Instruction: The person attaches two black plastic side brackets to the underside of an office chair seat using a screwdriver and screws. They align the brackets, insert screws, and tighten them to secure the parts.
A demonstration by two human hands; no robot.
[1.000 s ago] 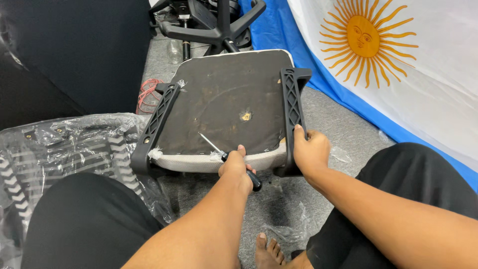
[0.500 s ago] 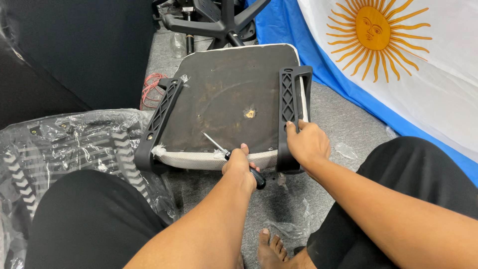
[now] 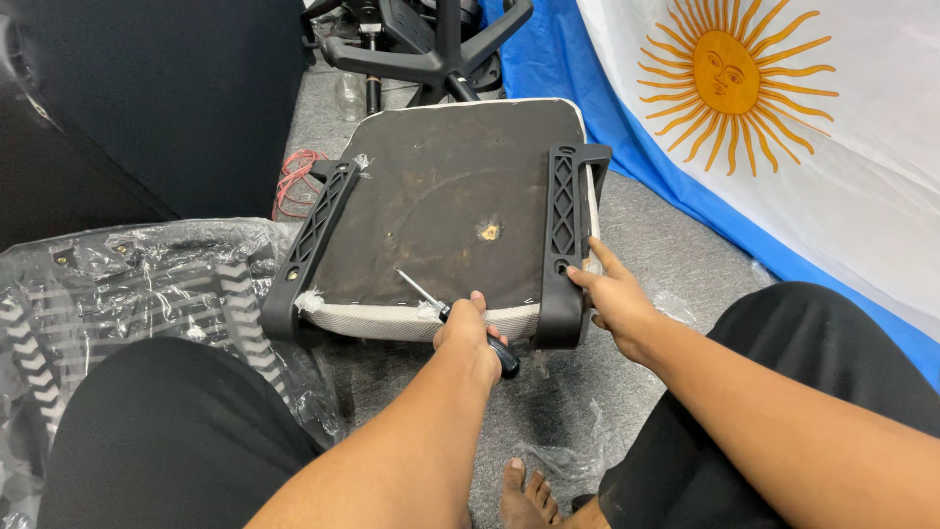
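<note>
Item: upturned office-chair seat (image 3: 460, 206), dark underside up, lying on the grey carpeted floor (image 3: 666, 245) between the person's knees, with a black armrest bracket along its left edge (image 3: 311, 250) and another along its right edge (image 3: 566, 240).

Left hand (image 3: 470, 333): fingers pressed together around the black handle of a screwdriver (image 3: 446, 312), at the near edge of the seat; the metal shaft lay slanted on the underside, tip pointing far-left.

Right hand (image 3: 612, 294): clasped on the near end of the right bracket, forefinger stretched along its outer side.

Risk, as judged: the screwdriver tip rested on no screw, so a push could skid it across the seat's lining and tear it; the bare foot (image 3: 524, 490) just below the near edge could be struck if the seat slid.

Containers: a clear plastic bag (image 3: 127, 284) at the near left held a mesh chair back; a tangle of red cord (image 3: 294, 181) lay loose beyond it.
</note>
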